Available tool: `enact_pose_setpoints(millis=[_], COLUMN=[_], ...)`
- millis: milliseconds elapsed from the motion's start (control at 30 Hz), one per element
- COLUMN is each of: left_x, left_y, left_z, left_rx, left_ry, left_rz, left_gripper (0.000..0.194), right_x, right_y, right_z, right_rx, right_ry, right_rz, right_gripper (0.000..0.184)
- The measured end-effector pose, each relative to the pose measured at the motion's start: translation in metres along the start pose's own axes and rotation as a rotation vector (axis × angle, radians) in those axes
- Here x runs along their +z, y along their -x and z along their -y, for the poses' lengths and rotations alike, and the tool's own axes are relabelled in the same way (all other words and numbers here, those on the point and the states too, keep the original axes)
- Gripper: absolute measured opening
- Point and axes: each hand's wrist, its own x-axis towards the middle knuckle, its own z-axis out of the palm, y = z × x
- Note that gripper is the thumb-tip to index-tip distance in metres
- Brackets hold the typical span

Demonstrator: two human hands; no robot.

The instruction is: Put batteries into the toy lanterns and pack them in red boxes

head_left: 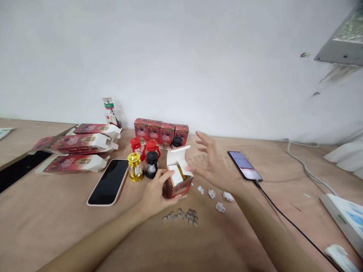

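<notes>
My left hand grips a small red gift box from its left side, thumb low in front and fingers at the top edge. The box stands with its white flaps up, and something gold shows inside it. My right hand is raised just right of the flaps, fingers spread, with nothing in it. Left of the box stand miniature lanterns: a gold one, a black one and red ones. Another black lantern is partly hidden behind the box.
Several closed red boxes line the wall. Flattened cartons and a phone lie left. Button cells and small white parts lie in front. A bottle stands behind; a phone on a cable lies right.
</notes>
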Motion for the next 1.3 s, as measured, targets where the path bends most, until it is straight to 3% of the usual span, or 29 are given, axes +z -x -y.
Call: enact_pose_setpoints(millis=[167,300,433,633,800,933,1033,1133,1233,1300], left_x=[-0.002,-0.002,0.002,0.008,0.004,0.001,0.002,0.004,0.003,0.001], left_y=[-0.003,-0.003,0.000,0.004,-0.003,-0.009,-0.008,-0.005,-0.003,-0.003], left_z=[-0.001,-0.002,0.001,0.006,0.002,-0.001,0.002,0.006,0.008,0.008], left_rx=[0.002,-0.066,-0.112,-0.184,-0.253,-0.288,-0.290,-0.339,-0.366,-0.353], left_ry=[0.027,0.032,0.065,0.274,0.364,0.352,0.340,0.314,0.286,0.256], left_rz=[0.053,0.102,0.125,0.057,0.160,0.266,0.301,0.330,0.350,0.384], left_gripper=[0.066,0.072,0.074,0.109,0.107,0.086,0.099,0.113,0.101,0.089], right_x=[0.005,0.002,0.003,0.004,0.002,0.003,-0.004,-0.025,-0.046,-0.052], right_y=[0.001,0.001,0.000,-0.003,-0.002,-0.002,-0.003,-0.005,-0.013,-0.024], right_z=[0.000,0.005,0.005,-0.001,-0.004,-0.002,-0.002,-0.009,-0.030,-0.052], right_rx=[0.030,0.057,0.062,-0.097,-0.141,-0.181,-0.171,-0.060,0.042,0.089], right_ry=[-0.323,-0.467,-0.443,-0.314,-0.218,-0.190,-0.162,-0.140,-0.040,0.062], right_rz=[0.166,0.259,0.209,0.290,0.315,0.395,0.312,0.098,-0.145,-0.207], right_gripper=[0.080,0.046,0.027,0.024,0.016,0.011,0.019,0.034,0.047,0.055])
